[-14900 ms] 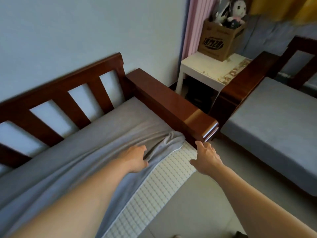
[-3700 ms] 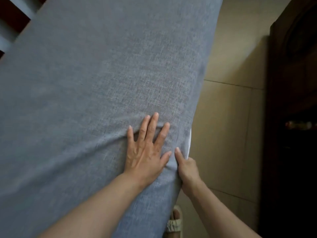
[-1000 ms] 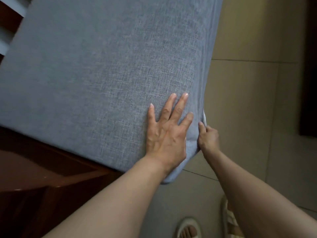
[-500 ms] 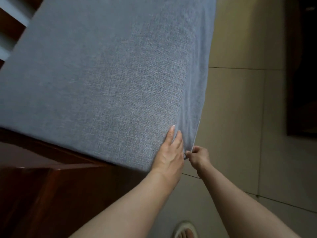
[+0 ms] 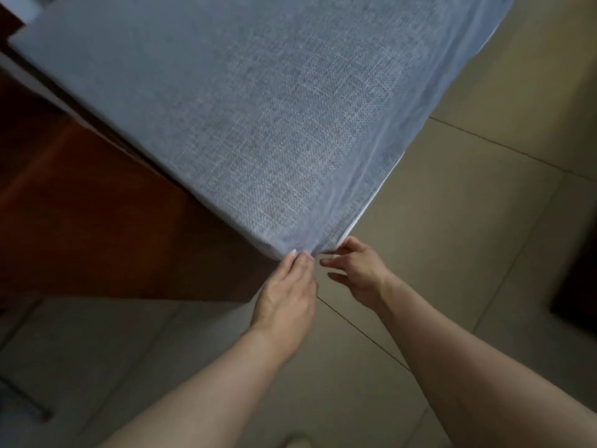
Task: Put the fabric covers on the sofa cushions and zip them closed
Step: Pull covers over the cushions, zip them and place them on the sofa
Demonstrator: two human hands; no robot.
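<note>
cover (image 5: 258, 118): corner points toward person | left hand (image 5: 287, 292): pinches corner | right hand (image 5: 358, 270): loosely open

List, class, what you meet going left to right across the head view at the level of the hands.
Wooden sofa frame → left hand → right hand → tiled floor.

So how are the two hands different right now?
The left hand has fingers held together, fingertips on the corner of the grey woven fabric cover. The right hand has fingers apart and reaches in from the tiled-floor side. Whether either pinches the cloth is unclear. Both meet at that same corner.
</note>
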